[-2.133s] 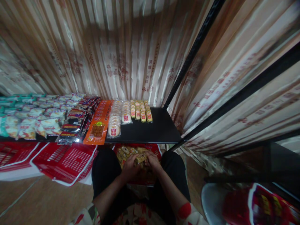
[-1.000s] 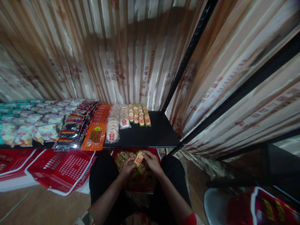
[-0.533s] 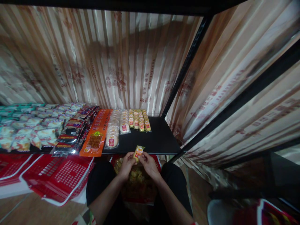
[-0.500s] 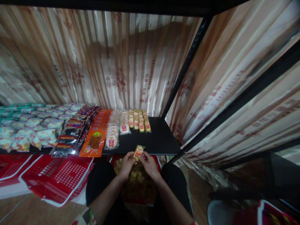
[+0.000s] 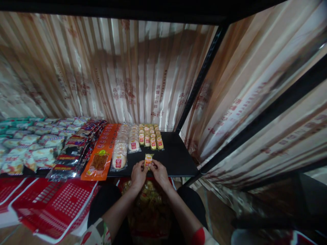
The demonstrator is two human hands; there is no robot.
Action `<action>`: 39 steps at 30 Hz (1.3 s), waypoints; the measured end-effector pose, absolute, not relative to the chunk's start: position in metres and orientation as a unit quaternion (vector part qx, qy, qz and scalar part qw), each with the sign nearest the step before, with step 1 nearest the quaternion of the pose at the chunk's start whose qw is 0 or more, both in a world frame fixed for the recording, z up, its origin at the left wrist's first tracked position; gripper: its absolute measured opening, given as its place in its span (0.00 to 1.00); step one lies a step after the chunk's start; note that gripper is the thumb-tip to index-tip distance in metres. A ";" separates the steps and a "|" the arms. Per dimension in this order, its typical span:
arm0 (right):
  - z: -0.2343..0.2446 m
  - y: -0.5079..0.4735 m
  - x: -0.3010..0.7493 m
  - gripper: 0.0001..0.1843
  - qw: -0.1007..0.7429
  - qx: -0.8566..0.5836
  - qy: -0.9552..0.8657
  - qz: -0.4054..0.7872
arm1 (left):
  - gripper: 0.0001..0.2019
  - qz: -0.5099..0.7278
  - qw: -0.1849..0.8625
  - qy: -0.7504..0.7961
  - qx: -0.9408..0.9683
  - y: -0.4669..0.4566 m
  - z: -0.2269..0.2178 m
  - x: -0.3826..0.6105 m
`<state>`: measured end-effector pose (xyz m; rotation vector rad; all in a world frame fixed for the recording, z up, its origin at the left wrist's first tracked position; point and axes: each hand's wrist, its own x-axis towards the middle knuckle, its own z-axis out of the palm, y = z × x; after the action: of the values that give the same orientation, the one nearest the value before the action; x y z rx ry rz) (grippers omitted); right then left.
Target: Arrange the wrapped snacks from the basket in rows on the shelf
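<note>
A small yellow snack packet [image 5: 148,160] with a red and white label is held upright just above the front edge of the black shelf [image 5: 176,156]. My left hand [image 5: 139,174] pinches its left side, and my right hand [image 5: 159,172] grips its right side. Behind it, similar yellow packets [image 5: 152,142] stand in short rows on the shelf. Left of those are rows of clear-wrapped pale round crackers [image 5: 119,160]. Between my knees, below the hands, a red container holds many yellow packets [image 5: 148,200].
Orange snack bags [image 5: 98,163], dark packets [image 5: 67,159] and white packets [image 5: 43,156] cover the shelf's left side. A red basket [image 5: 56,204] sits below them. Black metal posts [image 5: 200,80] and a pleated curtain [image 5: 114,68] enclose the shelf at the back and right.
Both hands have brought the yellow packet forward over the shelf edge and turned it from tilted to nearly upright. The camera view has shifted slightly.
</note>
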<state>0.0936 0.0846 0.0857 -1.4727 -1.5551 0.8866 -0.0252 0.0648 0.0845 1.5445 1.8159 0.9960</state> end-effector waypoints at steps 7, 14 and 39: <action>0.083 0.106 0.085 0.12 0.386 -0.612 -0.616 0.312 | 0.10 0.363 0.256 0.700 0.560 0.088 0.085 -0.024; 0.071 0.117 0.079 0.17 0.422 -0.612 -0.598 0.301 | 0.07 0.421 0.303 0.679 0.519 0.111 0.075 -0.018; 0.049 0.150 0.086 0.29 0.369 -0.610 -0.698 0.069 | 0.10 0.284 0.222 0.758 0.544 0.171 0.100 -0.007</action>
<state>0.0863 0.1502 0.0486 -1.5656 -1.7925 0.1783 -0.0075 0.1706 0.1003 1.5031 2.0931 0.7856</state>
